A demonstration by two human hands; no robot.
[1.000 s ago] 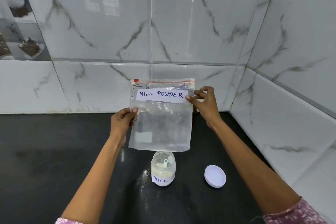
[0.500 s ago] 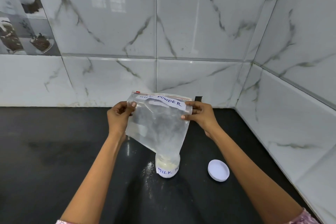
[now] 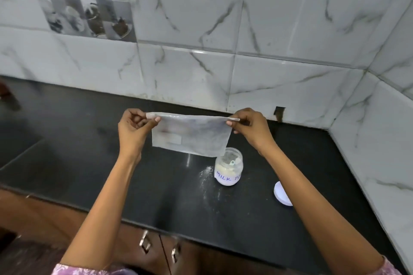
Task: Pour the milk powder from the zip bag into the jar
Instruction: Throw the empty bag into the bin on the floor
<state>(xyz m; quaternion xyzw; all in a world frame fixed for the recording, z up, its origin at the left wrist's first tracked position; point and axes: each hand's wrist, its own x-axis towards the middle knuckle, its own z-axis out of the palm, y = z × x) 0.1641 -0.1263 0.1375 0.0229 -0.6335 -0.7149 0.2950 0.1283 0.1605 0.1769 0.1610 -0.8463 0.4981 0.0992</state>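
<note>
Zip bag [image 3: 191, 135], limp clear plastic, pinched by left hand [image 3: 134, 128], right hand [image 3: 250, 128] grip.

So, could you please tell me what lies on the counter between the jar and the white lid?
Only bare black counter between jar and lid, head view.

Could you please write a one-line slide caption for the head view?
Both hands, left hand and right hand, hold the zip bag above the open jar.
</note>
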